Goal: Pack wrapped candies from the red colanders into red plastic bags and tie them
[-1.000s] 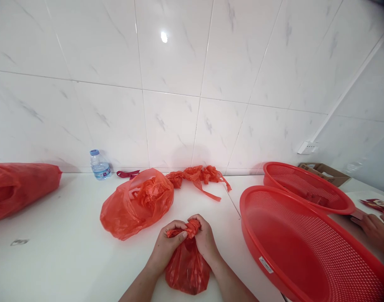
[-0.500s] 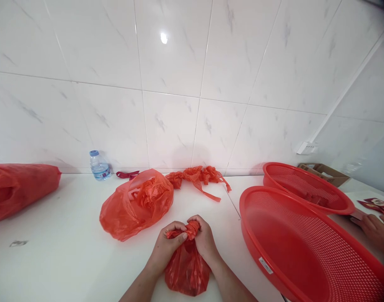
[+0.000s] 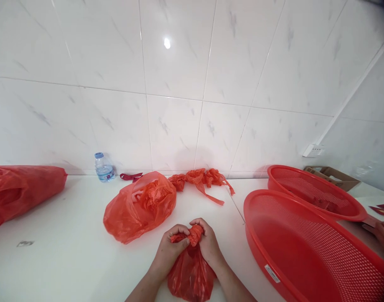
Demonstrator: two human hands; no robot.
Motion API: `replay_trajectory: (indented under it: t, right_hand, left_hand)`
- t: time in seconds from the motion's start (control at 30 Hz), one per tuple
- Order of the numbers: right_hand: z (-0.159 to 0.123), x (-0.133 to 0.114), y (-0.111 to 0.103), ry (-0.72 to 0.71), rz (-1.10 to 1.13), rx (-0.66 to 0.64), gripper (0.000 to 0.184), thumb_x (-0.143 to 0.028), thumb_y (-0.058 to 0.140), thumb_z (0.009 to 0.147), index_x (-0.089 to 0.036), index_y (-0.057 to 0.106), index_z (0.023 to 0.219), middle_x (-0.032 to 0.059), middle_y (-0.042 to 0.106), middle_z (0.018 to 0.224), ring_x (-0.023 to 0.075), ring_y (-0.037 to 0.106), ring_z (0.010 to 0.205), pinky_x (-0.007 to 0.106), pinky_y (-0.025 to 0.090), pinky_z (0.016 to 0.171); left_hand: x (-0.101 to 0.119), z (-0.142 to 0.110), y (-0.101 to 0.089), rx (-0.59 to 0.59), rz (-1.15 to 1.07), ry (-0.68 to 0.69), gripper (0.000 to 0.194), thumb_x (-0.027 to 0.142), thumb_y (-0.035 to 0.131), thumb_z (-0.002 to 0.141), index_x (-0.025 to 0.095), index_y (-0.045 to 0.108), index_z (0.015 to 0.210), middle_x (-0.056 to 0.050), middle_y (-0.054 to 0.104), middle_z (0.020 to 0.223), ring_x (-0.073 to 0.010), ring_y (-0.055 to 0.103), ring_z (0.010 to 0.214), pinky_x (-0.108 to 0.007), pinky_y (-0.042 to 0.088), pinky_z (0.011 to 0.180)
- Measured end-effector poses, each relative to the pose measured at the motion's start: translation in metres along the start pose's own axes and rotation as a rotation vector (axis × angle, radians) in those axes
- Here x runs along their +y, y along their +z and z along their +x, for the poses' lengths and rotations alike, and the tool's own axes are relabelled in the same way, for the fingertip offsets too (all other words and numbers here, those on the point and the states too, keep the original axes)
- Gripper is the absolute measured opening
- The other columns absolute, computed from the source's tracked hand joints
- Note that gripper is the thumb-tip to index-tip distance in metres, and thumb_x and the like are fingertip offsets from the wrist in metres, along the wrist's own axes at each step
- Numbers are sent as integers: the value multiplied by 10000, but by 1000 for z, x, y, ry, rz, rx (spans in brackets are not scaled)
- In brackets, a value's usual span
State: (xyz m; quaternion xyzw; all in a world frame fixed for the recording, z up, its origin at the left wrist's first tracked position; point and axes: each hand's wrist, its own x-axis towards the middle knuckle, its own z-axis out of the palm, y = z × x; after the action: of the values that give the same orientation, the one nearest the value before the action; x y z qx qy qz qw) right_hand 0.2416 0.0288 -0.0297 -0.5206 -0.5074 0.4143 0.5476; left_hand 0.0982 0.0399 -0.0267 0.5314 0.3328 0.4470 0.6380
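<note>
Both hands are closed on the twisted neck of a thin red plastic bag (image 3: pixel 191 279) at the table's near middle. My left hand (image 3: pixel 172 247) pinches the gathered plastic between thumb and fingers. Around the knotted-looking top, my right hand (image 3: pixel 208 243) curls its fingers from the other side. The bag's body hangs below them, rounded, with its contents hidden. Just beyond my hands lies a loose, crumpled red plastic bag (image 3: pixel 123 218), and behind it several crumpled strips of red plastic (image 3: pixel 196 178) lie along the wall.
At right stand two red perforated baskets (image 3: pixel 264 247), the rear one (image 3: pixel 305 178) holding red items. A co-worker's hand (image 3: pixel 383 235) is at the right edge. A water bottle (image 3: pixel 104 170), a dark red ribbon (image 3: pixel 131 176), a big red bag (image 3: pixel 31 186) and a cardboard box (image 3: pixel 339 180) are along the back.
The whole view has shifted slightly, so things appear a little further right and lower. My hands keep nearly the same hold on the bag's neck. The co-worker's hand shows less.
</note>
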Motion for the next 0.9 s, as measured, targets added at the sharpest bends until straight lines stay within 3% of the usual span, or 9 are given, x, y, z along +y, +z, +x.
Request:
replay_trajectory:
  t: [0.3, 0.5, 0.9]
  right_hand:
    - [1, 0, -4, 27, 12, -15, 207, -177, 507, 638, -194, 622, 809, -16, 595, 715, 145, 508, 653, 254, 400, 620]
    - [-1, -2, -7, 48, 28, -71, 225, -169, 502, 655, -198, 628, 839, 9, 622, 811, 167, 539, 726, 268, 427, 670]
    - [-5, -14, -13, 115, 130, -149, 181, -190, 531, 664, -195, 617, 822, 0, 599, 762, 152, 518, 684, 247, 422, 629]
  left_hand:
    - [1, -3, 4, 19, -22, -9, 90, 150, 641, 713, 179, 593, 783, -2, 611, 776, -136, 552, 708, -252, 429, 684]
    - [-2, -2, 4, 40, -8, 15, 78, 163, 634, 715, 172, 581, 772, -10, 609, 729, -132, 541, 668, -250, 419, 647]
    - [1, -3, 6, 69, -31, 12, 90, 195, 642, 699, 177, 596, 774, -19, 616, 763, -143, 559, 687, -259, 446, 663]
